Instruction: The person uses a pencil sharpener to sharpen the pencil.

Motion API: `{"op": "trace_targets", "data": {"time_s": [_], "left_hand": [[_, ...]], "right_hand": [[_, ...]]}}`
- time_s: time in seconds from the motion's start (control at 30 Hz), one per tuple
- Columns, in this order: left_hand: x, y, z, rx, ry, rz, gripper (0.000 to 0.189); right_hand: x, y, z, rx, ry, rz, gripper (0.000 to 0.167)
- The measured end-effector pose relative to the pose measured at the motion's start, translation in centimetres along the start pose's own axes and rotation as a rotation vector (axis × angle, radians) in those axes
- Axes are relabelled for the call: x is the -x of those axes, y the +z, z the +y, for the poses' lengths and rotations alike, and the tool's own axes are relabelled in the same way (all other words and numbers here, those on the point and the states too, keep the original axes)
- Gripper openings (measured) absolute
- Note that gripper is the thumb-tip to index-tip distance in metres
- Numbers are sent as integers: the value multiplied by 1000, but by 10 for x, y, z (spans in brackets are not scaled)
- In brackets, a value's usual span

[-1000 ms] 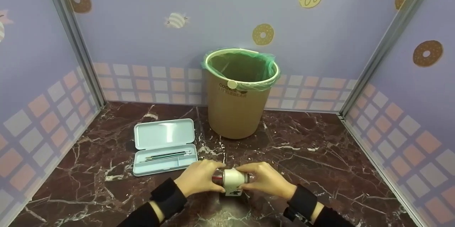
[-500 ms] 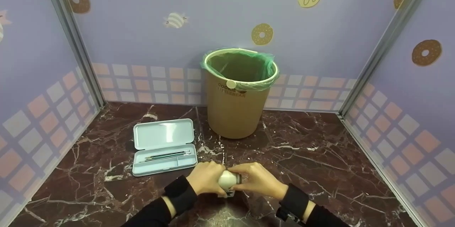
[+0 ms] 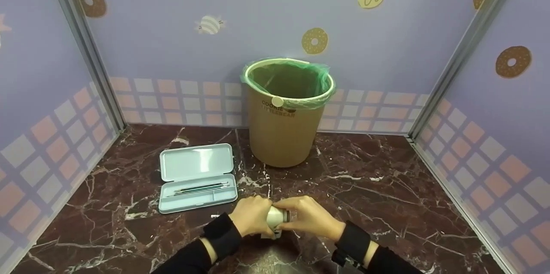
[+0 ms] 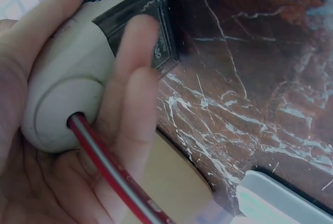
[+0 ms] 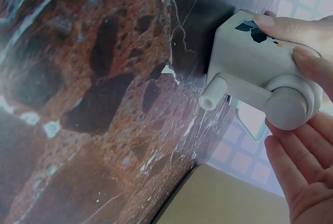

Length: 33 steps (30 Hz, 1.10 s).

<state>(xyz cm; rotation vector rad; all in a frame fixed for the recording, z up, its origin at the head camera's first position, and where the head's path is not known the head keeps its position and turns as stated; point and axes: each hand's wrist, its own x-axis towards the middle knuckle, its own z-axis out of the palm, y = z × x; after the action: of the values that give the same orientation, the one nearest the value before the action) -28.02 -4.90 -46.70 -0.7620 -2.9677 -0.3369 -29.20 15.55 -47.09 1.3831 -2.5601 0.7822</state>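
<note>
Left hand (image 3: pixel 252 216) curls around a white crank pencil sharpener (image 3: pixel 274 217) at the bottom center of the frame; the right hand (image 3: pixel 308 218) holds its crank end between thumb and fingers. A red pencil (image 4: pixel 112 174) with a gray stripe sits in its hole. Left of center lies an open pale-blue pencil case (image 3: pixel 197 162); a bag-lined trash bin (image 3: pixel 283 136) stands mid-frame.

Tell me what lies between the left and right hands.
The sharpener lies between the left hand and the right hand, as the head view shows; the left wrist view shows a pencil inserted in it.
</note>
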Motion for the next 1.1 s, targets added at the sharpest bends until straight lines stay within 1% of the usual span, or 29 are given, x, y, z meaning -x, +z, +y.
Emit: {"op": "trace_targets", "data": {"time_s": [0.17,0.37,0.5,0.67,0.93,1.1], "left_hand": [[0,2,1,-10,-16,13,58],[2,1,3,-25,-25,35,55],[1,0,3,-31,-19,44,54],[1,0,3,-31,-11,36,50],[2,0,2,-18,4,49,46],[3,-1,1,7,9,37,43]], "right_hand": [[0,1,1,-13,6,1,42],[1,1,1,-13,13,-2,44],[1,1,0,4,10,3,44],[1,1,0,14,11,4,45],[4,1,-2,-1,51,3,50],[10,0,3,-32,98,10,52]]}}
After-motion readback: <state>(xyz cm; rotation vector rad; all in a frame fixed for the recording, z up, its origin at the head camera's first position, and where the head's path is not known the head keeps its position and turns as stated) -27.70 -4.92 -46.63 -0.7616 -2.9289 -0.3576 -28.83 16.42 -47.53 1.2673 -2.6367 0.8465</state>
